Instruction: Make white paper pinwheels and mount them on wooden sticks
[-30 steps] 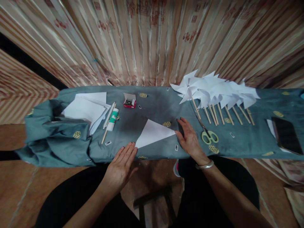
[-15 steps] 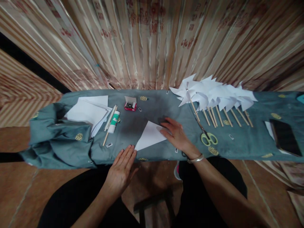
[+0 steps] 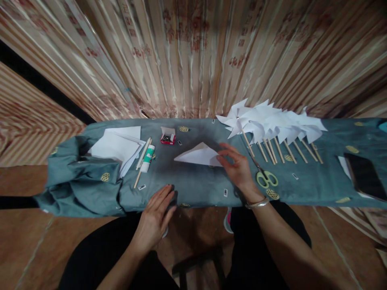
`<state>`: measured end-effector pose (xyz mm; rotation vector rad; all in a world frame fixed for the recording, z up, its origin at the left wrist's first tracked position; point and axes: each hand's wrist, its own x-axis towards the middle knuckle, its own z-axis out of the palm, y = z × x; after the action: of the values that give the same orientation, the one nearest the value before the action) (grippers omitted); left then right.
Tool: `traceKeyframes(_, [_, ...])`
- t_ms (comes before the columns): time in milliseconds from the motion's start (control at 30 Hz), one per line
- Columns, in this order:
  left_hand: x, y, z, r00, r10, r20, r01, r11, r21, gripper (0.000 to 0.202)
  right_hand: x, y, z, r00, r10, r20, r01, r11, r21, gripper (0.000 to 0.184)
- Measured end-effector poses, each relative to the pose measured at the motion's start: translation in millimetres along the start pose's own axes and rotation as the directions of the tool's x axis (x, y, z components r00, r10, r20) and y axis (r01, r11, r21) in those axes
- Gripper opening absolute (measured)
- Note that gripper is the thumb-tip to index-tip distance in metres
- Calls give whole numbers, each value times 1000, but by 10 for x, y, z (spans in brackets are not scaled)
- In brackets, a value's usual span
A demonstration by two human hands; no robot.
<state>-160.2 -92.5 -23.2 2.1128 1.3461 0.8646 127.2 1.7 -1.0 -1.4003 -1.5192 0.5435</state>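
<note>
A white sheet of paper (image 3: pixel 199 156), folded into a triangle, is lifted off the cloth by its right corner. My right hand (image 3: pixel 237 167) pinches that corner between thumb and fingers. At the table's front edge rests my left hand (image 3: pixel 159 209), fingers stretched out over the cloth, apart from the paper and holding nothing. Right of my right hand lie green-handled scissors (image 3: pixel 266 179), blades partly under the pinwheel sticks. Left of the paper are a glue stick (image 3: pixel 148 158) with a green label and thin wooden sticks (image 3: pixel 143 154).
White paper pinwheels (image 3: pixel 272 121) on wooden sticks lie overlapping at the back right. A small red box (image 3: pixel 168 136) of metal pins stands open at the back. Loose paper sheets (image 3: pixel 117 147) lie at left, a phone (image 3: pixel 364 175) far right. Bunched cloth (image 3: pixel 78 177) covers the left end.
My right hand has raised the folded paper and turned it, moving it away from my left hand. My left hand stays near the front edge. The view has shifted slightly.
</note>
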Motion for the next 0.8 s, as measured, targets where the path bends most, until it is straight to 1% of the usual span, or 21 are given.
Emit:
traceKeyframes(33, [67, 56, 16, 989, -145, -4, 142, 975, -169, 38, 1, -37, -22, 999, -9, -39, 9, 1000, 8, 10])
traceKeyframes(67, [152, 124, 36, 953, -304, 8, 287, 889, -356, 42, -5, -80, -35, 998, -18, -62, 19, 1000, 16, 10])
traceKeyframes(100, [252, 200, 57, 891, -452, 40, 393, 725, -566, 47, -20, -125, -40, 997, -28, -69, 30, 999, 23, 10])
traceKeyframes(133, [364, 279, 76, 833, -541, 116, 428, 498, -754, 53, -43, -171, -36, 997, -39, -67, 41, 999, 31, 10])
traceKeyframes(167, [482, 355, 91, 791, -575, 209, 421, 264, -868, 59, -71, -215, -27, 997, -49, -59, 51, 998, 40, 10])
traceKeyframes(200, [598, 422, 101, 762, -571, 305, 411, 63, -909, 62, -104, -253, -15, 997, -56, -46, 58, 997, 48, 11])
traceKeyframes(233, [707, 475, 108, 741, -557, 374, 400, -80, -913, 59, -139, -285, -5, 998, -61, -28, 63, 996, 56, 11])
traceKeyframes(267, [804, 513, 112, 722, -540, 433, 404, -180, -897, 55, -172, -310, 2, 998, -68, -5, 68, 996, 62, 12])
traceKeyframes(300, [884, 535, 116, 711, -527, 466, 402, -240, -884, 51, -203, -327, 3, 997, -77, 19, 75, 995, 65, 12])
traceKeyframes(333, [946, 543, 120, 698, -532, 479, 398, -269, -877, 44, -230, -337, -4, 995, -88, 39, 85, 994, 66, 13])
traceKeyframes(367, [990, 540, 125, 680, -550, 486, 399, -279, -873, 34, -251, -340, -19, 993, -102, 56, 98, 993, 65, 13])
traceKeyframes(433, [1037, 511, 137, 639, -600, 481, 411, -262, -873, 16, -281, -334, -70, 988, -134, 75, 130, 990, 61, 14])
traceKeyframes(467, [1047, 492, 141, 619, -623, 479, 420, -252, -872, 10, -291, -326, -102, 985, -151, 78, 147, 988, 56, 14])
traceKeyframes(500, [1054, 474, 143, 601, -641, 477, 428, -246, -870, 8, -300, -318, -137, 983, -165, 83, 161, 986, 49, 15])
traceKeyframes(567, [1073, 448, 144, 574, -663, 481, 440, -245, -864, 11, -321, -308, -201, 977, -187, 104, 186, 982, 24, 16])
traceKeyframes(633, [1110, 445, 146, 570, -665, 483, 445, -244, -862, 14, -350, -310, -252, 971, -203, 129, 206, 979, -6, 18])
traceKeyframes(733, [1206, 489, 179, 593, -649, 477, 455, -219, -863, 15, -393, -329, -310, 963, -225, 148, 233, 972, -40, 19])
traceKeyframes(800, [1282, 536, 225, 609, -655, 447, 445, -184, -876, 14, -406, -318, -372, 962, -231, 143, 243, 968, -68, 22])
